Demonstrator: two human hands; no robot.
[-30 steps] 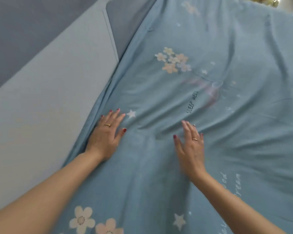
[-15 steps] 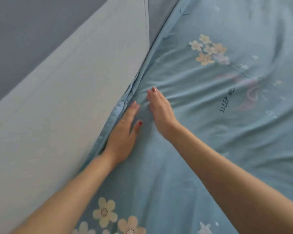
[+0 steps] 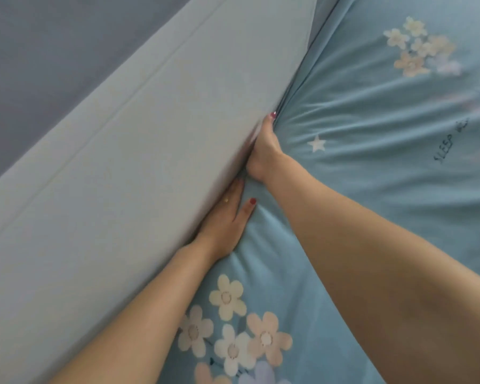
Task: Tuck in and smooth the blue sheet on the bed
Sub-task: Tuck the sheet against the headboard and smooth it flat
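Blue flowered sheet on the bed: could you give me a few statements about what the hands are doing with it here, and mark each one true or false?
1. Both hands work at the edge of the blue flowered cotton sheet, where it meets the pale grey padded side panel. True.
2. The right hand lies flat in the middle of the bed. False: it is pushed into the gap by the panel, with folds of sheet fanning out from it.
3. The left hand wears a gold ring. True.
4. The left hand lies farther up the bed than the right. False: it lies nearer the person.
5. The sheet is plain blue. False: it carries flowers, a white star and lettering.
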